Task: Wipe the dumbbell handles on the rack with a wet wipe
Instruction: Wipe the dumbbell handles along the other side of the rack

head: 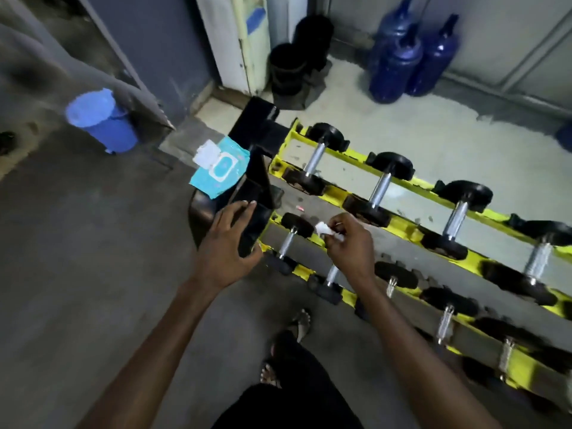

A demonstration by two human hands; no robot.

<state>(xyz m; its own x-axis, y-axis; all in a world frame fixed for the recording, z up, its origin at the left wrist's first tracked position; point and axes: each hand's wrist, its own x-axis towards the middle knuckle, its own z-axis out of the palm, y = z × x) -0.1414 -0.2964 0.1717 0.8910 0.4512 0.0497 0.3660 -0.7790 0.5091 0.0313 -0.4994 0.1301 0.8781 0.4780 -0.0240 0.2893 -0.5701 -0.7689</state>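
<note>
Person is standing at the yellow rack (335, 193), and the wiping stroke looks about to begin, not yet in contact. Right hand (349, 243) is hovering over the lower tier, its fingers (335, 232) pinching a small bunched wet wipe (325, 231) just above and right of the nearest dumbbell handle (287, 243). Left hand (229, 243) is bracing, fingers curled round the black end post (257, 187). Next move likely calls for lowering the wipe onto that chrome bar, wrapping it and rubbing along between the black heads. Counts: upper tier is showing four dumbbells, lower tier at least five, far ones blurred. One wipe in hand, one teal wipes pack (221, 165) lying open by the rack end. One blue bin (99, 122), three blue jugs (393, 69).
</note>
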